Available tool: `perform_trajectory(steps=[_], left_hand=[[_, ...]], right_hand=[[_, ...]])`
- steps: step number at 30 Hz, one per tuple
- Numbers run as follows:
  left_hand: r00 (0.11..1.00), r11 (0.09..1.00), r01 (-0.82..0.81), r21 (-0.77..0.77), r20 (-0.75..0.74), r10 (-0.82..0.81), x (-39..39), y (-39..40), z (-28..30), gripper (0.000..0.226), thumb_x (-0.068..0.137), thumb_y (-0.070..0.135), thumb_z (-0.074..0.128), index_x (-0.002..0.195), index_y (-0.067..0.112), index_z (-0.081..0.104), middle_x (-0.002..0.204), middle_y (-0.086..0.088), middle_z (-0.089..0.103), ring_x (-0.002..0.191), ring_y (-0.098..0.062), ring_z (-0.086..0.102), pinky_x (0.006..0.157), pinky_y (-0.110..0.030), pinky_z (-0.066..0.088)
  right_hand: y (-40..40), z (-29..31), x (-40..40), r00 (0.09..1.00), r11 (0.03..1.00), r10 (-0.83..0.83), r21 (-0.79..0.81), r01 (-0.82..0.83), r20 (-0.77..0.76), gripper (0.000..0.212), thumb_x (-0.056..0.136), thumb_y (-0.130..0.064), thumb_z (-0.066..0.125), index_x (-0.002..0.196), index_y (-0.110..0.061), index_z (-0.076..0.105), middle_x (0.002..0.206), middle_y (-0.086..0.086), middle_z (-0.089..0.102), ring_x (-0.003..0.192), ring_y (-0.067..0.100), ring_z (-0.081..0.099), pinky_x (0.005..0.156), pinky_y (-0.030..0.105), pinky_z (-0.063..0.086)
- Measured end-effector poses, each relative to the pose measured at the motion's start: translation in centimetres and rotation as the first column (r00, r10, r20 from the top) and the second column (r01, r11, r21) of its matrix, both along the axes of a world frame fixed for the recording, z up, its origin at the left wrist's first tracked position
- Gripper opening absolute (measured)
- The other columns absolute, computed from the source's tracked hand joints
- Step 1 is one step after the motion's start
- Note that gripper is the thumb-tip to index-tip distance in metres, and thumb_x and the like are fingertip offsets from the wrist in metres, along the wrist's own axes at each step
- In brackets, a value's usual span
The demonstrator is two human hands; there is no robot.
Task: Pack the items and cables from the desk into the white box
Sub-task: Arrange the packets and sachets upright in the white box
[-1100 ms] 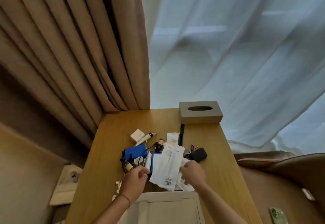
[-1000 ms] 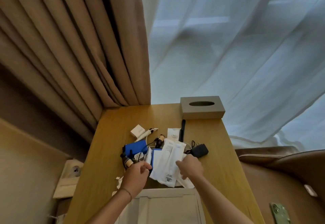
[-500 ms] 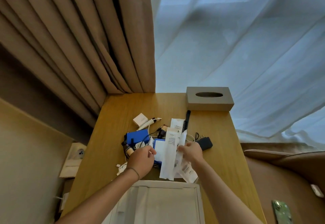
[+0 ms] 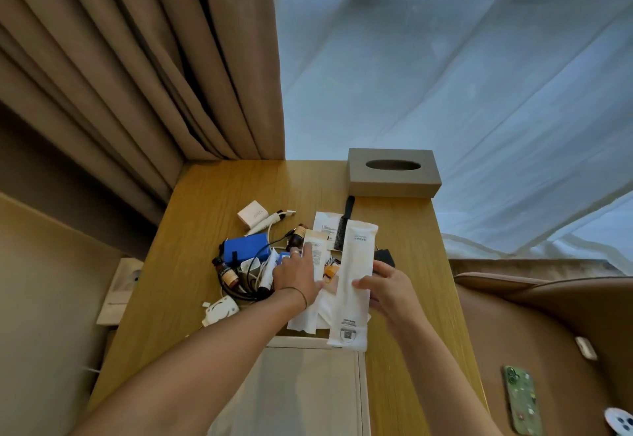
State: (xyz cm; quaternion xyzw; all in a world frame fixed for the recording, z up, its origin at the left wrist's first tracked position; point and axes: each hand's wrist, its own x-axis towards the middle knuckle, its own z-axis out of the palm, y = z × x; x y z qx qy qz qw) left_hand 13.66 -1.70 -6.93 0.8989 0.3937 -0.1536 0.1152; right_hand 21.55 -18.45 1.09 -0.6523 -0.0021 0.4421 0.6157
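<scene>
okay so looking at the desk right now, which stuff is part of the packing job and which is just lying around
Part of the job: white box; long white packet held by the right hand; packets under the left hand; blue case; black cables; brown bottles; comb.

Lying about: tissue box; green phone on the chair.

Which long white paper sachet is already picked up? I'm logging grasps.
The tall white sachet on the right: the right hand pinches its edge. The shorter sachet just lies under the left hand's straight fingers.
</scene>
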Motion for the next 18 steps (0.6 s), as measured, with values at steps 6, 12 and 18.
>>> perform_trajectory(steps=[6, 12, 18], left_hand=[[0.999, 0.999, -0.030, -0.034, -0.046, 0.029, 1.1, -0.3, -0.4, 0.103, 0.082, 0.029, 0.078, 0.157, 0.024, 0.006, 0.159, -0.022, 0.019, 0.131, -0.036, 0.044, 0.097, -0.042, 0.049], [0.933, 0.922, -0.182, -0.341, 0.236, 0.272, 0.7, 0.4, 0.6, 0.093, 0.081, 0.014, 0.078, 0.154, 0.024, 0.020, 0.133, -0.011, 0.058, 0.114, -0.030, 0.062, 0.085, -0.040, 0.057], [0.737, 0.816, -0.213, -0.537, 0.461, 0.495, -2.3, 1.4, 4.5, 0.032, 0.089, 0.023, 0.071, 0.119, 0.015, 0.066, 0.119, -0.007, 0.071, 0.104, -0.025, 0.067, 0.064, -0.025, 0.049]], right_hand=[[-1.1, -0.1, -1.2, 0.999, 0.999, 0.033, 0.023, -0.033, 0.000, 0.040, 0.081, 0.006, 0.072, 0.115, -0.016, 0.070, 0.103, -0.002, 0.079, 0.094, 0.016, 0.076, 0.074, 0.033, 0.061], [-1.8, 0.4, -3.1, 0.998, 0.995, 0.066, 0.071, -0.067, 0.008, 0.041, 0.082, 0.002, 0.073, 0.117, -0.020, 0.069, 0.107, -0.001, 0.078, 0.098, 0.017, 0.075, 0.075, 0.032, 0.061], [-2.3, 1.8, -6.4, 0.992, 0.991, 0.114, 0.061, -0.117, 0.052, 0.033, 0.086, -0.003, 0.072, 0.112, -0.024, 0.071, 0.104, -0.006, 0.079, 0.095, 0.016, 0.076, 0.071, 0.029, 0.062]])
